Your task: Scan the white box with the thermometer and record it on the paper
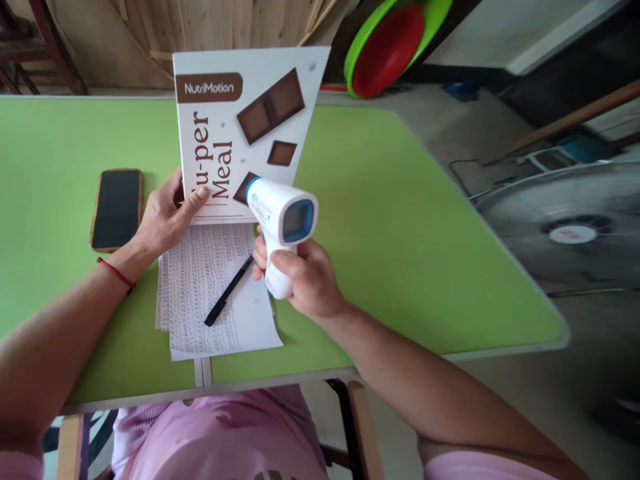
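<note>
My left hand (167,213) grips the lower left corner of a white box (210,60) with brown "NutriMotion" print and chocolate pictures. Its thumb lies on the front face, while the other fingers are mostly hidden behind. Wrapped round the handle of a white and blue infrared thermometer (281,203) is my right hand (310,277). The thermometer's nose points at the lower front of the box, and its small screen faces me. Below the box lie handwritten sheets of paper (200,287), with a black pen (229,290) resting across them.
A smartphone (118,209) in a brown case lies on the green table (395,260), left of the papers. Beyond the right edge stands a fan (570,230). Green and red basins (390,50) lean behind the table, and a dark wooden chair (55,47) is at the far left.
</note>
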### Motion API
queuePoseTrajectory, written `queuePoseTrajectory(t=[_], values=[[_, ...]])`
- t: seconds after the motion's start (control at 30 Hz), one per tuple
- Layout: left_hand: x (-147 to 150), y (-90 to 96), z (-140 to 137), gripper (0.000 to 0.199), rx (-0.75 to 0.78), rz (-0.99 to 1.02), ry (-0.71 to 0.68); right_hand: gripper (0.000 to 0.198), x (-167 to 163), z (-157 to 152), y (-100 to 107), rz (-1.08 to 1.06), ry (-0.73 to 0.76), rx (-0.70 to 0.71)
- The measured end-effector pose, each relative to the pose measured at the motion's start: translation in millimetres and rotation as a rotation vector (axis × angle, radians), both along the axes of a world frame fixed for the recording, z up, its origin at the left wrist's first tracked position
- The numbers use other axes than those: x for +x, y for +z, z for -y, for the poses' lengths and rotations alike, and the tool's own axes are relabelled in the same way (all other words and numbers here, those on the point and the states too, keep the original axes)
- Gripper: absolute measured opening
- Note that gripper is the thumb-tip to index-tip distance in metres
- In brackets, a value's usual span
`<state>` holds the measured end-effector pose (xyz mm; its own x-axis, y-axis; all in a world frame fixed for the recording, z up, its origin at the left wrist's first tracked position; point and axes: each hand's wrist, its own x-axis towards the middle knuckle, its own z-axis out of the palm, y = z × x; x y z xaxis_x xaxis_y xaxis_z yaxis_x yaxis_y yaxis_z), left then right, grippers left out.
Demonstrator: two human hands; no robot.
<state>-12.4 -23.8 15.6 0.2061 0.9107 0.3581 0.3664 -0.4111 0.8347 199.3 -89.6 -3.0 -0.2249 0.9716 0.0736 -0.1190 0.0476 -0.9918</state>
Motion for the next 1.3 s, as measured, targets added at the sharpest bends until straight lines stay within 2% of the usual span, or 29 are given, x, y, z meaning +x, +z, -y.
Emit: queuePoseTrajectory(t=[0.2,0.43,0.6,0.8,1.03,1.3], values=[[1.0,0.2,0.6,0.045,-0.02,-0.091,0.045,0.03,-3.0,-1.8,-6.9,-0.057,-0.007,-0.062],[-0.7,0.6,-0.1,0.046,0.011,-0.137,0.016,0.026,-8.1,-2.6,-6.0,-0.122,0.034,-0.07],[-0.1,1.7,-0.4,0.046,0.011,-0.12,-0.006,0.031,-7.5,-3.9,-7.8,-0.074,0.024,-0.05],[-1.1,-0.1,-1.0,0.047,0.019,-0.2,0.062,0.031,-6.0,-2.7,-8.6,-0.063,0.009,-0.04],[-1.6,-0.5,-1.7,0.048,0.008,-0.185,0.046,0.037,-5.1,-4.6,-9.4,-0.021,-0.01,-0.039],[-1.5,0.4,-1.5,0.047,0.016,-0.192,0.045,0.034,-4.7,-3.7,-7.6,-0.034,0.008,-0.054]])
